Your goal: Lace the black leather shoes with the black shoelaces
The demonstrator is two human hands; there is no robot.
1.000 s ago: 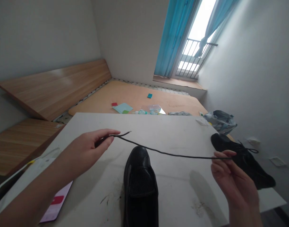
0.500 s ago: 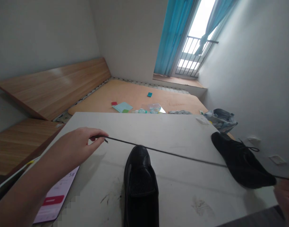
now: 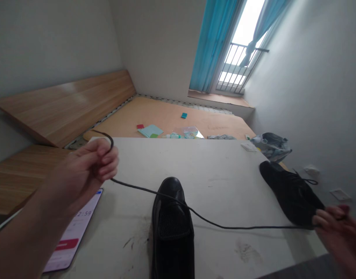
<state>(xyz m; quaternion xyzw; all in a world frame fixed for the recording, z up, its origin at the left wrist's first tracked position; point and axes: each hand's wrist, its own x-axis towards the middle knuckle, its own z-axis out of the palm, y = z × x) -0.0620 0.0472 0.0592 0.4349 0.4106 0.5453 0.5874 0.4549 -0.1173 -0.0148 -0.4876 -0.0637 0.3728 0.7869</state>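
Observation:
A thin black shoelace (image 3: 208,221) runs between my two hands and sags in the middle. My left hand (image 3: 98,161) is closed on it near one end, which curls up above the fingers. At the right edge, my right hand (image 3: 336,226) grips the other part of the lace. Below the lace, a black leather shoe (image 3: 173,232) lies toe-away on the white table, its heel cut off by the frame's bottom. A second black shoe (image 3: 291,193), with a tied lace, stands at the table's right side, just beyond my right hand.
On the white table (image 3: 224,166), a phone (image 3: 71,236) with a lit screen lies under my left forearm. Behind it is a bed (image 3: 163,110) with small packets and a light-blue cloth (image 3: 150,130). A bag-lined bin (image 3: 272,147) stands at the right.
The lace has gone from nearly taut to slack and dips over the shoe. My left hand has risen and turned, closing round the lace; my right hand has come inward into fuller view.

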